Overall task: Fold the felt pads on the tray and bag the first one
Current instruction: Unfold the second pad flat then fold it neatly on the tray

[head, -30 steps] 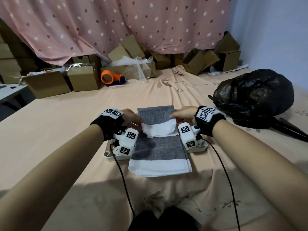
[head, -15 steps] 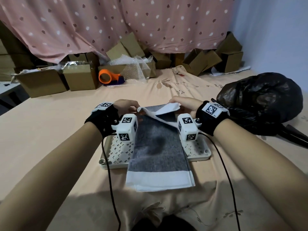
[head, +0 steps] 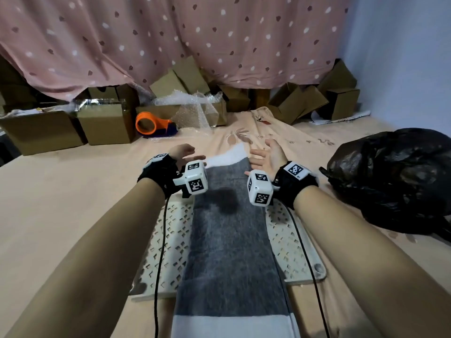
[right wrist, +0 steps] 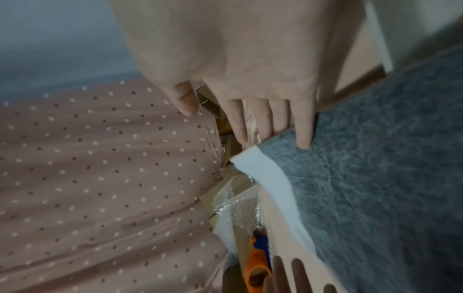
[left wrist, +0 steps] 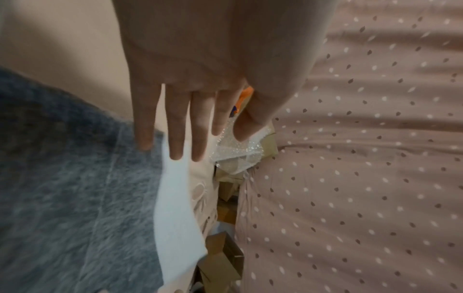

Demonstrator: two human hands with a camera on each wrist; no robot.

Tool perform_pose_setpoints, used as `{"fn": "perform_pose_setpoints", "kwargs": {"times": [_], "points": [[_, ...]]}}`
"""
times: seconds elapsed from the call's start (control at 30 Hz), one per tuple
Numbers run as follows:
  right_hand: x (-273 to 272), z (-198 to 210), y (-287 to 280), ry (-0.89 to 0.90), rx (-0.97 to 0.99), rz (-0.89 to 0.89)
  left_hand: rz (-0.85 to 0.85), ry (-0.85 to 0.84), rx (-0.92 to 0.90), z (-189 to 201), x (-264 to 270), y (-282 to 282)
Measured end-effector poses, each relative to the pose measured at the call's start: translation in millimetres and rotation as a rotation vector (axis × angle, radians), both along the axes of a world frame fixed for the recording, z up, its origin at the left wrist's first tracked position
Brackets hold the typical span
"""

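Observation:
A long grey felt pad with white end bands lies spread flat lengthwise over the white perforated tray; its near white band hangs past the tray's front edge. My left hand and right hand flank the pad's far white end, palms facing each other, fingers straight. In the left wrist view my left fingers reach the corner of the white band. The right wrist view has my right little finger lying on the grey felt. Neither hand grips anything.
A stuffed black plastic bag sits on the peach sheet to the right. Cardboard boxes, bubble wrap and an orange tape dispenser line the back under a dotted pink curtain.
Both hands held the pad's white far end folded toward me, then carried it away from me. Now the pad lies flat and both hands have let go and opened.

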State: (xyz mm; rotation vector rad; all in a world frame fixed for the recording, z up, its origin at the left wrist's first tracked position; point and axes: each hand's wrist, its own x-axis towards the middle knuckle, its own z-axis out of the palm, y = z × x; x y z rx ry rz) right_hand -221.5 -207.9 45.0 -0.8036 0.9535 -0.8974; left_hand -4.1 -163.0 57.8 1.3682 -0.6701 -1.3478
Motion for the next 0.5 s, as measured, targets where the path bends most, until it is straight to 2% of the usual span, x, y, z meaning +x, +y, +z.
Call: {"fn": "perform_pose_setpoints", "kwargs": {"times": [0.1,0.23,0.4,0.5], "points": [[2.0,-10.9,-2.8,0.002,0.029,0.003,0.023,-0.075,0.053,-15.2,1.7,-11.6],[0.1,-13.8,-1.7,-0.028,0.038,-0.008,0.012,-0.039,0.080,-28.3,7.0,-14.9],[-10.9,7.2,15.4,0.007,-0.052,-0.072,0.064,-0.016,-0.012,-1.9,-10.1,22.6],[-24.5,28.2,44.5,0.133,-0.104,-0.084,-0.015,-0.029,-0.054,18.7,-30.3,58.7]]}}
